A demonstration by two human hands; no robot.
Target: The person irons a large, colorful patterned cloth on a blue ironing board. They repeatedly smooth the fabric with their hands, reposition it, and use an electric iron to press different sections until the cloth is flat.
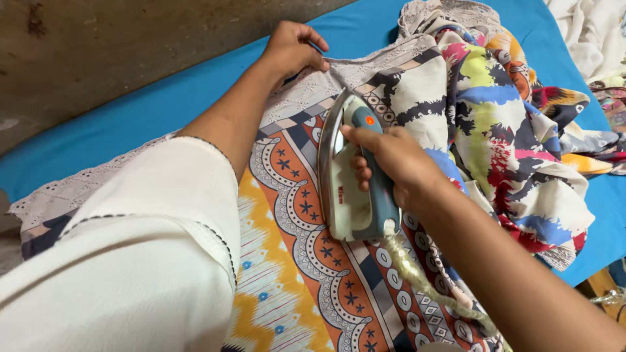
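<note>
Right hand (391, 160) clenched round the handle of the teal-and-cream electric iron (349, 176), tipped on edge over the multicoloured patterned cloth (313, 261). Left hand (293, 47) pins the cloth's lace hem on the blue board (130, 117). Iron looks heavy, rigid; cloth thin, slippery.

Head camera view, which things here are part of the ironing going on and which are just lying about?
In use:
- teal and cream electric iron, gripped by the right hand
- patterned multicolour cloth with white lace edge, pinned by the left hand
- blue padded ironing surface

Lying about:
- white cloth heap, top right
</note>
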